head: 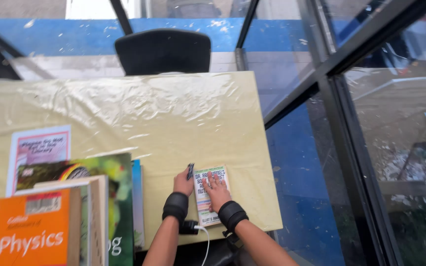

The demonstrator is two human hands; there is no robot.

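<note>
Nearest me, both wrists carry black bands; a white cable hangs between the forearms and could snag. My right hand point(217, 191) lies flat, fingers spread, on the small white paperback with coloured stripes point(210, 194); my left hand point(184, 182) is closed round a small dark pen-like object point(190, 171), touching the book's left edge. The book sits near the front right corner of the plastic-covered pale yellow worktop point(139, 111); I judge the slick film may let it slide off. Left, a stack topped by an orange textbook point(30, 229) looks liable to topple if bumped; beyond, a black chair point(163, 49).
</note>
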